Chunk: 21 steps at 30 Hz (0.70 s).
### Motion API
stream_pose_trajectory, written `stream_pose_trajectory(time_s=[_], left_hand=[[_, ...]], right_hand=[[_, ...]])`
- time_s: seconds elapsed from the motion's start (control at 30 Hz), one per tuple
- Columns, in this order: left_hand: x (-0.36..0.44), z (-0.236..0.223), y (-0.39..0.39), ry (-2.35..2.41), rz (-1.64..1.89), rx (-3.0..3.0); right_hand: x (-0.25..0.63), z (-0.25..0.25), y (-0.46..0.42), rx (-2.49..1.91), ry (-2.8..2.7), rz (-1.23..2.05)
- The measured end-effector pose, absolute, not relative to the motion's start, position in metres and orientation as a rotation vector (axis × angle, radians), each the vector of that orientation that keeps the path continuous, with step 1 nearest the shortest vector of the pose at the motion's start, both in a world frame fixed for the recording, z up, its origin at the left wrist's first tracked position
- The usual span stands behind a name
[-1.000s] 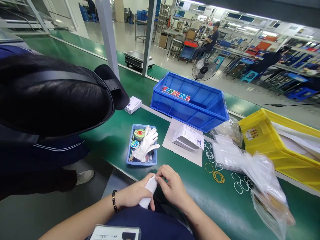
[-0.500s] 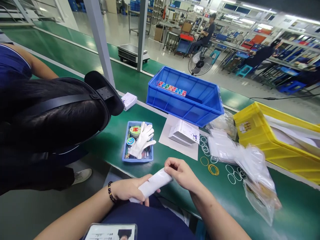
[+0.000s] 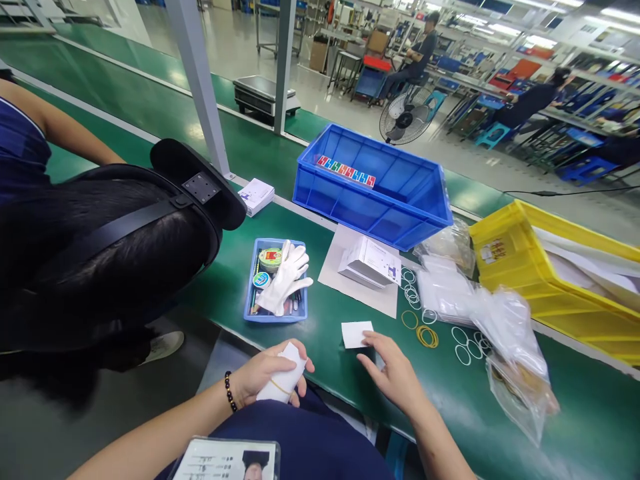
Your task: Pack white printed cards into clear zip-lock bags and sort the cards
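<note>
Near my lap, my left hand (image 3: pixel 280 373) is closed around a folded white paper bundle (image 3: pixel 283 381). A thin yellowish line, like a rubber band, crosses the bundle. My right hand (image 3: pixel 393 367) is over the front of the green table, its thumb and fingers apart. A small white piece of paper (image 3: pixel 355 335) lies at its fingertips, with a dark shadow below its front edge. Whether the fingertips still touch this paper is hard to tell. Beyond it, a stack of printed white leaflets (image 3: pixel 370 261) rests on a grey-white sheet (image 3: pixel 334 270).
A small blue tray (image 3: pixel 275 320) holds white gloves and round tins. Behind stand a large blue crate (image 3: pixel 367 210) and a yellow crate (image 3: pixel 560 293). White rings (image 3: pixel 411 295), yellow rubber bands (image 3: pixel 427 337) and plastic bags (image 3: pixel 505 333) lie to the right. A co-worker (image 3: pixel 110 247) leans in at left.
Both hands were on a long white paper piece. Now my right hand has moved right and apart, near the small paper on the table, while my left hand keeps the bundle.
</note>
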State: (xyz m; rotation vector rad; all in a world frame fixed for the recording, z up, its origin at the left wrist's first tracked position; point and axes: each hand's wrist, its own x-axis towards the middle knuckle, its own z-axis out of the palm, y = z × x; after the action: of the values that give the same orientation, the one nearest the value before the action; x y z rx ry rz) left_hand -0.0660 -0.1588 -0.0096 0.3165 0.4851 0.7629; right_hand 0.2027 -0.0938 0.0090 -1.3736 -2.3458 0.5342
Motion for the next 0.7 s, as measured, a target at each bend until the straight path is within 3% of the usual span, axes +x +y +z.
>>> stream_pose_trajectory(time_s=[0.1,0.3,0.53,0.7], left_hand=[[-0.063,-0.016,-0.167,0.598,0.766,0.319],[-0.08,-0.014,-0.185,0.532,0.772,0.396],[-0.092,-0.003,-0.19,0.581,0.949,0.457],[-0.114,0.028,-0.157,0.939,1.244,0.708]], right_hand=[[0.2,0.002,-0.102,-1.303,-2.343,0.216],[0.172,0.009,-0.103,-1.197,-2.349,-0.007],[0.12,0.026,-0.082,-1.1,-2.392,0.117],[0.063,0.04,-0.059,-1.266,-2.605,0.263]])
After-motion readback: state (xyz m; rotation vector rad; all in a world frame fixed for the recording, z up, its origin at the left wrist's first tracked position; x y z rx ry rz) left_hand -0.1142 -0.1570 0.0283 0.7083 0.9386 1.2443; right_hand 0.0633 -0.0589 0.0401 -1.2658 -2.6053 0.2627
